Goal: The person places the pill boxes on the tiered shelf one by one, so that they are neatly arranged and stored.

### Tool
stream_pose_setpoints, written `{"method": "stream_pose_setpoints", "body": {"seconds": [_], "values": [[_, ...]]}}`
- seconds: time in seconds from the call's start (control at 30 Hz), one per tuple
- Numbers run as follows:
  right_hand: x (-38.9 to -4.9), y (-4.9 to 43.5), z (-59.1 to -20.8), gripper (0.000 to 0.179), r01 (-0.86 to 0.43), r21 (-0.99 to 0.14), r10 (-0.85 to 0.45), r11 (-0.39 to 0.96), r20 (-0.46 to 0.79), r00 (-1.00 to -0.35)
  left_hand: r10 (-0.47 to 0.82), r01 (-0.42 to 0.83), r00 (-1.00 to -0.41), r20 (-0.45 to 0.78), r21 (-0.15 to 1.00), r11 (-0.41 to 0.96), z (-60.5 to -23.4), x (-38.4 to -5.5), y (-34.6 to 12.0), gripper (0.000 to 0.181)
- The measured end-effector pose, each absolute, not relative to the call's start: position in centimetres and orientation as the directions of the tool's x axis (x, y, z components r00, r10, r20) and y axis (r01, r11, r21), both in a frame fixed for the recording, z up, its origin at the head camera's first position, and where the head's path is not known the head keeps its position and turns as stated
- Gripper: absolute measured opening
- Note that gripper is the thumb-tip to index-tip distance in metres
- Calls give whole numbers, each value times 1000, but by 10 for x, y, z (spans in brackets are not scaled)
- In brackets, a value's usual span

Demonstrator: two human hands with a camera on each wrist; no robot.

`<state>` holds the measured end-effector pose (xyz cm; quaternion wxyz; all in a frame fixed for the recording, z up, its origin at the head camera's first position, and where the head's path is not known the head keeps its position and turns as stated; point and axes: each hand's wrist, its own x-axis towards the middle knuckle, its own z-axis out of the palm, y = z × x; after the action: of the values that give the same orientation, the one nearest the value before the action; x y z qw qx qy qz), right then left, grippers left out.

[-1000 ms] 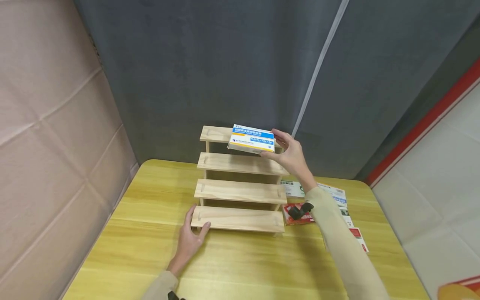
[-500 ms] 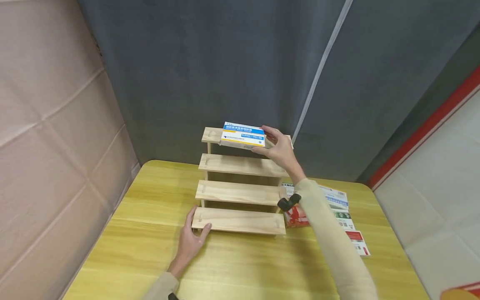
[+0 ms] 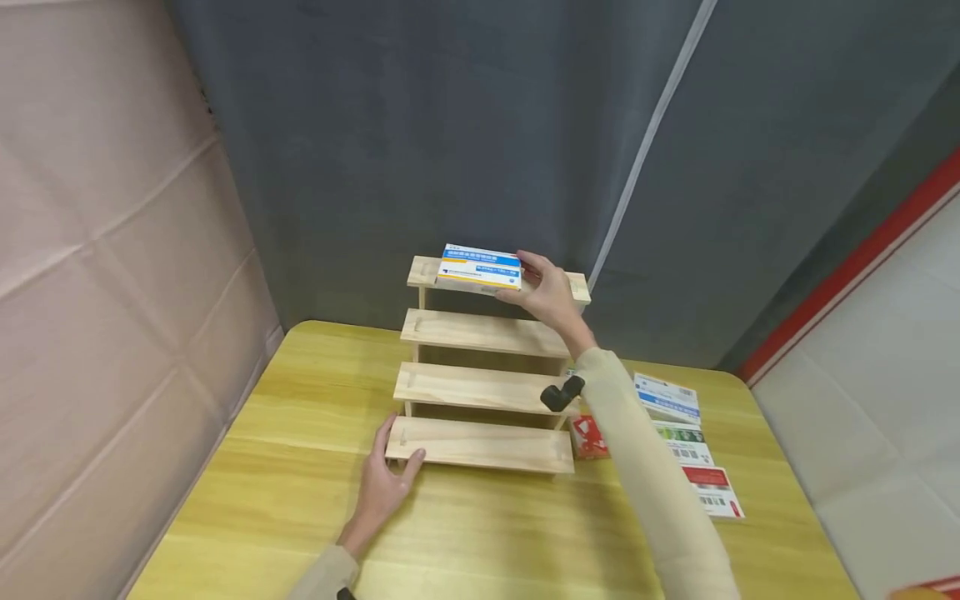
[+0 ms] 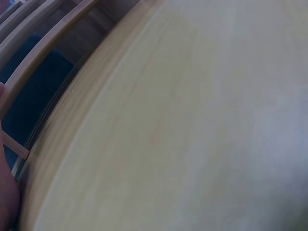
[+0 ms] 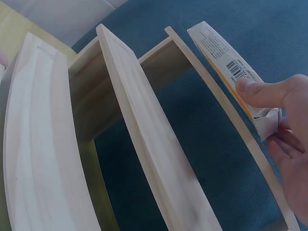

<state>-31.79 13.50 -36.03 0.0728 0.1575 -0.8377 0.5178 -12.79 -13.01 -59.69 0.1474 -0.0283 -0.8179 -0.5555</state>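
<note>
A light wooden rack (image 3: 483,385) with several stepped shelves stands at the middle of the table. My right hand (image 3: 553,298) pinches a white, blue and yellow medicine box (image 3: 477,268) by its right end, thumb on the near side. The box lies flat, close over the left and middle part of the top shelf (image 3: 577,287). In the right wrist view, the box's barcode side (image 5: 231,67) faces the camera. My left hand (image 3: 381,490) grips the left end of the lowest shelf (image 3: 480,444), thumb at its front edge.
Right of the rack lie a red box (image 3: 589,437), partly behind the right sleeve, a white and blue box (image 3: 666,398), a white and green box (image 3: 686,446) and a red and white box (image 3: 712,490). A grey curtain (image 3: 360,167) hangs behind the table.
My right hand has carried the medicine box left along the top shelf, and its arm uncovers more of the boxes at right. The left hand keeps its place on the lowest shelf.
</note>
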Motion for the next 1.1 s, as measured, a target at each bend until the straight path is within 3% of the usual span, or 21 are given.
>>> {"method": "stream_pose_setpoints", "body": {"seconds": [1.1], "values": [[-319, 134, -357, 93, -293, -805, -202, 515, 218, -955, -118, 222, -953, 280, 906, 361, -595, -128, -131, 80]]}}
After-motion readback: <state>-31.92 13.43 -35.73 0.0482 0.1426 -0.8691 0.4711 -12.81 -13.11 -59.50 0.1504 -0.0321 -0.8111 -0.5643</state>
